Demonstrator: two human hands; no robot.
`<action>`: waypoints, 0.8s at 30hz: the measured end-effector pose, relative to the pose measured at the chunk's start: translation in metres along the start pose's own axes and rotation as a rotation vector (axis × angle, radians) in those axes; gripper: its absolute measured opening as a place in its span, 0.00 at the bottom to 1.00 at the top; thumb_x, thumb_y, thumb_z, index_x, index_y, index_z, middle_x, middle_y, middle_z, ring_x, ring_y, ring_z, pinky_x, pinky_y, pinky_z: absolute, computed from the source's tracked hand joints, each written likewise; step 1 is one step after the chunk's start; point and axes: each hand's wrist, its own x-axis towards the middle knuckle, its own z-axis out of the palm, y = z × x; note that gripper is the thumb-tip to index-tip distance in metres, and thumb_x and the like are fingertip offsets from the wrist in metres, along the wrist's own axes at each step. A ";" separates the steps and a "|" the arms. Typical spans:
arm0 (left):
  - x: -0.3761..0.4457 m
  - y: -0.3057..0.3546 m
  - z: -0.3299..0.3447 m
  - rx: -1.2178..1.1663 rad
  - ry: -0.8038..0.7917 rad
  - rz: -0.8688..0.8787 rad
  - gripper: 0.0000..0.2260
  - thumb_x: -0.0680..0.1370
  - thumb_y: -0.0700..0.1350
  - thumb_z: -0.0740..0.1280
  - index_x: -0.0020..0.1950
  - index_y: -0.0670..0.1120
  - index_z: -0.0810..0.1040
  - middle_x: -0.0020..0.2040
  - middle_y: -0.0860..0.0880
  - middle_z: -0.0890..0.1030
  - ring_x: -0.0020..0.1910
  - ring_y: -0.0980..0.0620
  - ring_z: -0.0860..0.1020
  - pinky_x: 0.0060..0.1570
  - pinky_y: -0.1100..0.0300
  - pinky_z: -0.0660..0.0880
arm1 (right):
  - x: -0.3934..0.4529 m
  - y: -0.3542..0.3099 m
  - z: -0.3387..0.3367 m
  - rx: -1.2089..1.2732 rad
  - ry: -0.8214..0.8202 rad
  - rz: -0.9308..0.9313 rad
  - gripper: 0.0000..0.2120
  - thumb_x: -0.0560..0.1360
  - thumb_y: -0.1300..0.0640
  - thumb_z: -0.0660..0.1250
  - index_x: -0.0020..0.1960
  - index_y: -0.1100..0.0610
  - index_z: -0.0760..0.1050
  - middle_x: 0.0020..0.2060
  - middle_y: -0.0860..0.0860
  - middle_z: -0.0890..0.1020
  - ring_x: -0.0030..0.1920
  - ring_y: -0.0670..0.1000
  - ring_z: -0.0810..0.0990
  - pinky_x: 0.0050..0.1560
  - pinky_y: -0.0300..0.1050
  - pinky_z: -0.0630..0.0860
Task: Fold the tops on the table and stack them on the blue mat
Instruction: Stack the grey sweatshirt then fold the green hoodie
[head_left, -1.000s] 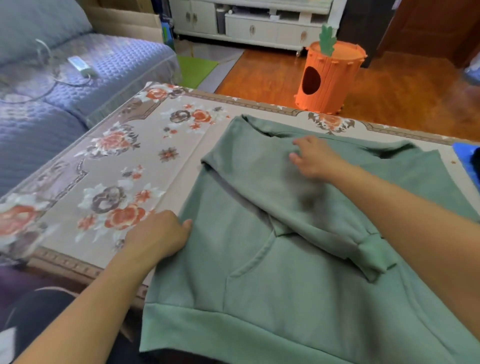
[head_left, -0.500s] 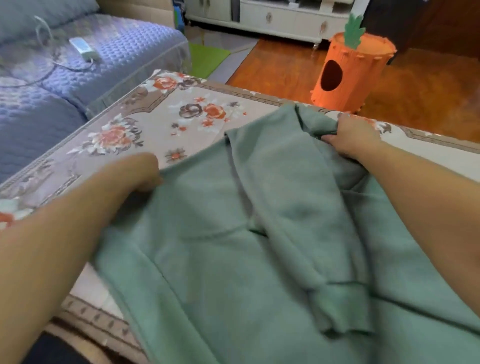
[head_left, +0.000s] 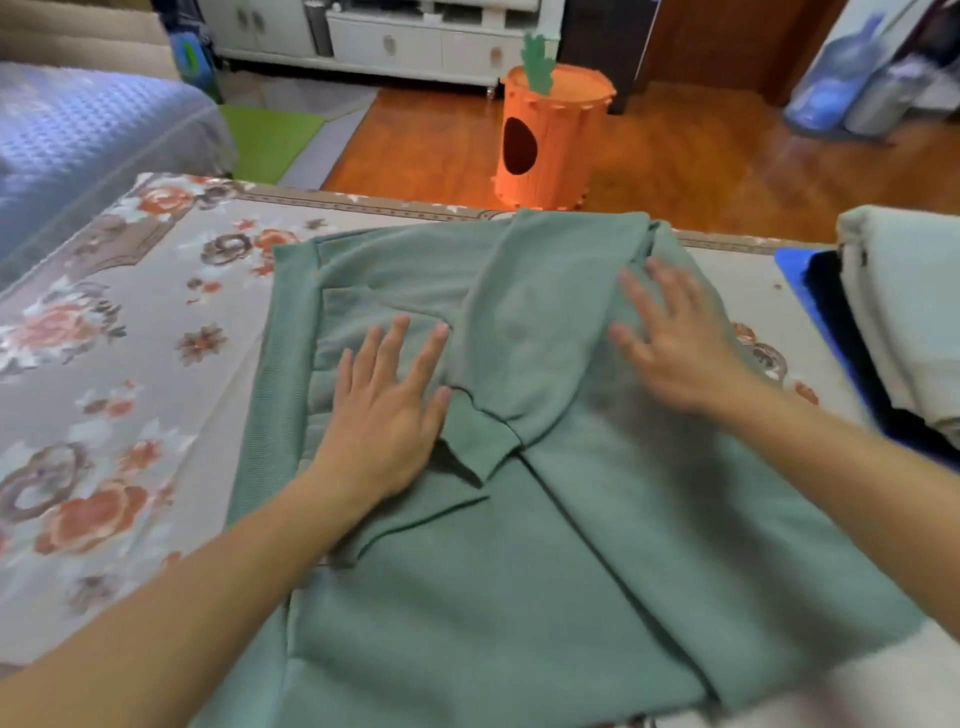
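Note:
A green hooded top (head_left: 519, 571) lies partly folded across the floral-covered table (head_left: 130, 364), its hem turned up toward the far edge and one sleeve lying diagonally over the middle. My left hand (head_left: 387, 410) presses flat on the folded part beside the sleeve cuff, fingers straight. My right hand (head_left: 675, 343) lies spread on the right side of the top, slightly blurred. At the right edge the blue mat (head_left: 795, 283) carries a stack of folded tops: a pale green one (head_left: 904, 312) over a dark one (head_left: 831, 301).
An orange carrot-shaped bin (head_left: 548, 137) stands on the wooden floor beyond the table's far edge. A blue-covered sofa (head_left: 78, 140) runs along the left. White cabinets (head_left: 415, 36) line the back wall.
Both hands let go of the cloth they gripped. The top's lower part now lies folded over toward the far edge, and both palms rest flat on it. The view has swung right, showing the mat.

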 end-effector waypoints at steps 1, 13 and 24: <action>-0.012 0.008 0.000 -0.027 0.004 0.044 0.28 0.82 0.62 0.47 0.82 0.61 0.48 0.83 0.47 0.49 0.82 0.41 0.48 0.79 0.41 0.48 | -0.029 -0.012 0.009 -0.029 -0.067 -0.090 0.39 0.78 0.31 0.40 0.80 0.53 0.58 0.80 0.60 0.57 0.79 0.64 0.54 0.78 0.62 0.50; -0.127 0.029 -0.015 0.224 -0.211 -0.256 0.36 0.79 0.66 0.52 0.82 0.60 0.38 0.83 0.46 0.40 0.81 0.38 0.42 0.76 0.35 0.46 | -0.115 0.015 0.023 -0.130 -0.207 0.079 0.32 0.80 0.33 0.43 0.81 0.43 0.51 0.82 0.51 0.49 0.81 0.58 0.46 0.77 0.62 0.43; -0.144 -0.002 -0.016 0.246 -0.289 -0.188 0.28 0.83 0.54 0.44 0.84 0.50 0.48 0.84 0.50 0.43 0.82 0.45 0.39 0.79 0.42 0.46 | -0.123 0.035 0.024 -0.053 -0.283 0.208 0.31 0.80 0.35 0.45 0.81 0.42 0.47 0.82 0.51 0.49 0.80 0.58 0.50 0.78 0.61 0.47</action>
